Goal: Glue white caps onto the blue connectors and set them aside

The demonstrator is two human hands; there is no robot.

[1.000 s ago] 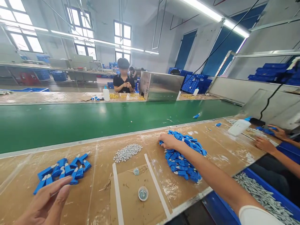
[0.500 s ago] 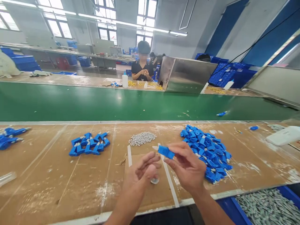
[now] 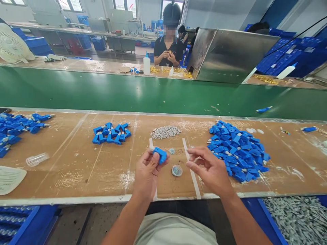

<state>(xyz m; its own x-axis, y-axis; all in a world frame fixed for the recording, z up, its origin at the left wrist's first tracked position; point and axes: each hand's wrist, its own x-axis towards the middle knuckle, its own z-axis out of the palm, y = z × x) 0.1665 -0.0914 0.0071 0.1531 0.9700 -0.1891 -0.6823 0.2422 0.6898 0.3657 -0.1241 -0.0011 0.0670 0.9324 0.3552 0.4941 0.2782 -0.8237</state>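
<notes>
My left hand [image 3: 148, 168] is closed around a blue plastic part [image 3: 160, 154] with a white tip, gripping it between thumb and fingers. To its right my right hand [image 3: 208, 168] hovers with thumb and fingertips apart, and nothing shows between them. Between the hands a small round dish [image 3: 176, 170] sits on a cardboard sheet [image 3: 173, 187], with a small clear disc [image 3: 171, 151] behind it. A pile of small grey pieces [image 3: 166, 132] lies just beyond. A large heap of blue parts [image 3: 237, 149] is beside my right hand.
A smaller group of blue parts [image 3: 112, 133] lies left of centre, more blue parts [image 3: 17, 127] at far left. A clear plastic cup [image 3: 37, 159] lies on its side. Beyond the green belt [image 3: 107, 92], a co-worker [image 3: 168, 47] handles something small. A bin of grey pieces [image 3: 298, 214] stands lower right.
The blue part has passed from my right hand to my left. My right hand has let go and opened, moving slightly right. The view has tilted down.
</notes>
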